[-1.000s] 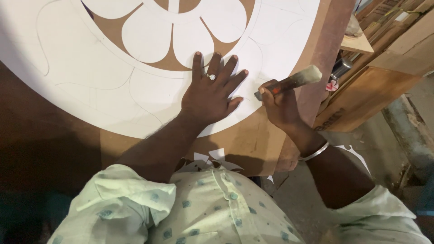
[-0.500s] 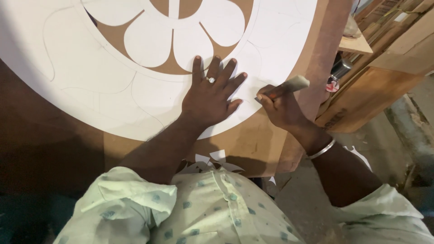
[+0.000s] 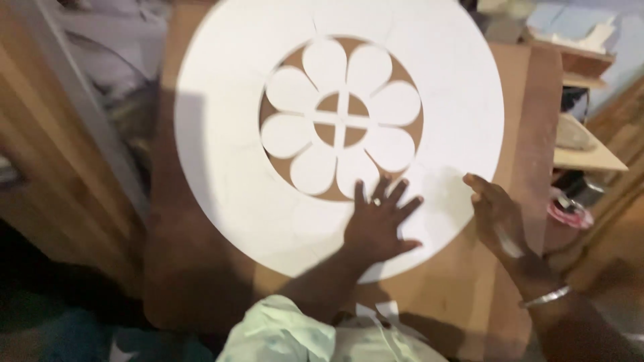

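Note:
A large white round sheet point(image 3: 221, 154) with a flower shape cut out of its middle point(image 3: 342, 121) lies on a brown board point(image 3: 469, 288). My left hand point(image 3: 379, 224) rests flat on the sheet's near edge, fingers spread, just below the flower. My right hand point(image 3: 496, 214) is at the sheet's right rim, fingers reaching toward it. A pale strip, the handle of the cutting tool point(image 3: 508, 243), shows in its grip. The picture is blurred, so the blade is not visible.
A wooden shelf point(image 3: 587, 157) with small items stands right of the board, and a red round object point(image 3: 570, 213) lies below it. Wooden panels point(image 3: 60, 147) lean at the left. White paper scraps point(image 3: 382, 312) lie by my pale green shirt.
The view has pulled back and up, so the whole round sheet shows. My right hand moved from the tool's cutting spot to the sheet's right rim. The left hand stays flat on the sheet.

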